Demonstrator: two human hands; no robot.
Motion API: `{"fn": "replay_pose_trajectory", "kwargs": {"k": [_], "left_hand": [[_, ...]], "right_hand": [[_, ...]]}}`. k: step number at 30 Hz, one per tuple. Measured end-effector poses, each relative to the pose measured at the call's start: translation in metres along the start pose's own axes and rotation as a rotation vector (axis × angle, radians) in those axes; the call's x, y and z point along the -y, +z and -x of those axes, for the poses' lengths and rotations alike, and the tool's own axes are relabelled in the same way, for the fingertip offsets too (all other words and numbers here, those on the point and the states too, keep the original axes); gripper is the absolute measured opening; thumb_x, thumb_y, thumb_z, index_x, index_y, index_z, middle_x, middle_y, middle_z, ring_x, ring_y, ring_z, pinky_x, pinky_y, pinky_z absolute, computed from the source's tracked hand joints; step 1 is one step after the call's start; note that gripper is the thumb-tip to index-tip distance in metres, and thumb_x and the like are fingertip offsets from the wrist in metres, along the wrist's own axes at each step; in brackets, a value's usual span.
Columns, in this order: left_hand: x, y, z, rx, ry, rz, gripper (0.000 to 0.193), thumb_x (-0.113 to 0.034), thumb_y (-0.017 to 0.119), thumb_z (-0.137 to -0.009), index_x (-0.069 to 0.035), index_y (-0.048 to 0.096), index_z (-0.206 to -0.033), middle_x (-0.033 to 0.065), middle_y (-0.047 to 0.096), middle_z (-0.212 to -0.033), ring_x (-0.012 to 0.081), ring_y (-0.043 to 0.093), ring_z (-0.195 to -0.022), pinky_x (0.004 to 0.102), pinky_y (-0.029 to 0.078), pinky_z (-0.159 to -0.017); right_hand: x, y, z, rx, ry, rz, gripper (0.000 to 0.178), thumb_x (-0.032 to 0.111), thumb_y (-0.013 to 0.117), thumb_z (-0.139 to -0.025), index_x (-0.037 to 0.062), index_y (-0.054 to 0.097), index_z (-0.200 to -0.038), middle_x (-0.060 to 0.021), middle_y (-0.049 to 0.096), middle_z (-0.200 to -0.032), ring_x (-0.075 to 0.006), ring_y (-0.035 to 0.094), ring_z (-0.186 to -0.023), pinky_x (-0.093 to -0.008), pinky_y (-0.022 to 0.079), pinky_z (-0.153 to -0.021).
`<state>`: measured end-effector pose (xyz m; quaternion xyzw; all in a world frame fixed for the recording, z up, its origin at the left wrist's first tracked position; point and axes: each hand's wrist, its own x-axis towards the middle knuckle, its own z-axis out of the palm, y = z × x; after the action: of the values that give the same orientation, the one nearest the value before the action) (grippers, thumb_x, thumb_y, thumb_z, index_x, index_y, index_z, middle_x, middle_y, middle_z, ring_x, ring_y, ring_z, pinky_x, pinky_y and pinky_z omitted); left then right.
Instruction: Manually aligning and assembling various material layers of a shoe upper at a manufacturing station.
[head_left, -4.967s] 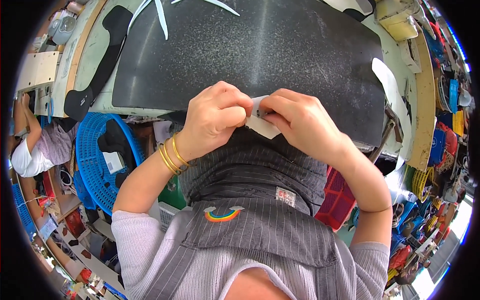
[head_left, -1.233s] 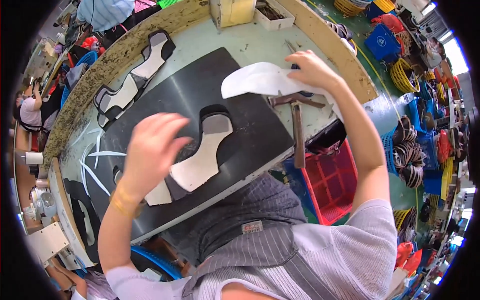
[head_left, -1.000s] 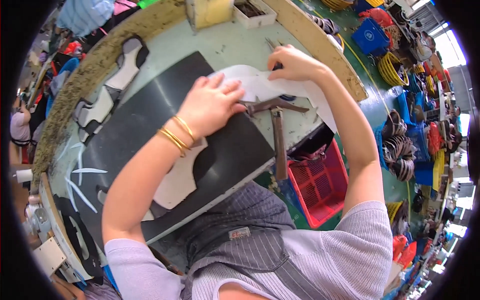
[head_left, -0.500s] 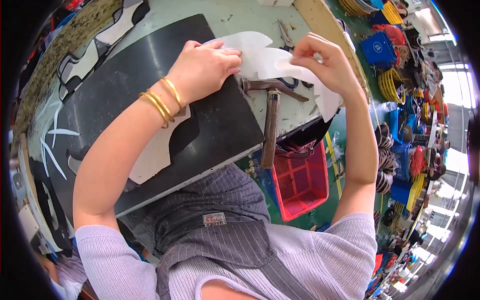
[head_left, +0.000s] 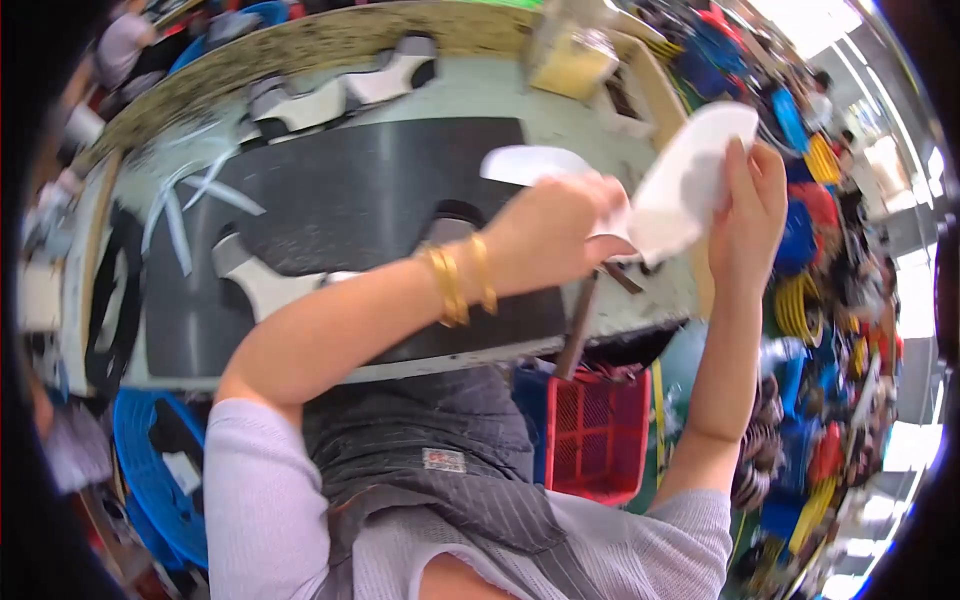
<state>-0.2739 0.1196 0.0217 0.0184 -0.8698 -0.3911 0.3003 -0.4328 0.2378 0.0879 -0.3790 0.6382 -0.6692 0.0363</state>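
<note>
A thin white cut-out sheet (head_left: 685, 185) is up in the air over the right side of the bench, bent into lobes. My right hand (head_left: 748, 205) pinches its right edge between thumb and fingers. Closed on its middle is my left hand (head_left: 560, 228), and another white lobe sticks out to the left beyond it. Whether both lobes are one piece is hidden behind the left hand. Below the left forearm, a white-and-dark flat shaped piece (head_left: 275, 288) lies on the black board (head_left: 340, 200), partly covered by the arm.
Pale thin strips (head_left: 205, 185) lie at the board's left. More white-and-dark pieces (head_left: 310, 108) rest behind it. A hammer handle (head_left: 578, 330) juts over the bench's front edge, above a red basket (head_left: 597, 430). A yellowish box (head_left: 575, 62) stands at the back right.
My left hand has moved right, off the board, and now grips the white sheet. The right hand has raised its end. The view has shifted, showing more of the bench.
</note>
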Motion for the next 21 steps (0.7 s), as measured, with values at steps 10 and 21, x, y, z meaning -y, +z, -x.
{"fn": "replay_pose_trajectory", "kwargs": {"k": [10,21], "left_hand": [[-0.082,-0.017,0.12,-0.013,0.53,-0.732,0.013,-0.021,0.061,-0.077,-0.01,0.059,-0.084,0.0028,0.057,-0.086,0.0193,0.059,-0.082,0.037,0.047,-0.084],[-0.068,-0.085,0.204,-0.075,0.392,-1.085,0.02,-0.017,0.061,-0.073,-0.005,0.066,-0.089,0.0044,0.061,-0.091,0.0182,0.059,-0.085,0.0337,0.049,-0.085]], "right_hand": [[-0.096,0.029,-0.001,-0.22,0.169,-0.069,0.033,0.029,0.065,-0.094,-0.0002,0.052,-0.103,-0.0054,0.059,-0.083,-0.0106,0.057,-0.072,-0.0255,0.048,-0.064],[-0.025,0.067,0.106,0.727,0.412,-0.231,0.035,0.025,0.061,-0.096,-0.0009,0.059,-0.12,-0.0101,0.066,-0.106,-0.0187,0.064,-0.092,-0.0319,0.052,-0.08]]}}
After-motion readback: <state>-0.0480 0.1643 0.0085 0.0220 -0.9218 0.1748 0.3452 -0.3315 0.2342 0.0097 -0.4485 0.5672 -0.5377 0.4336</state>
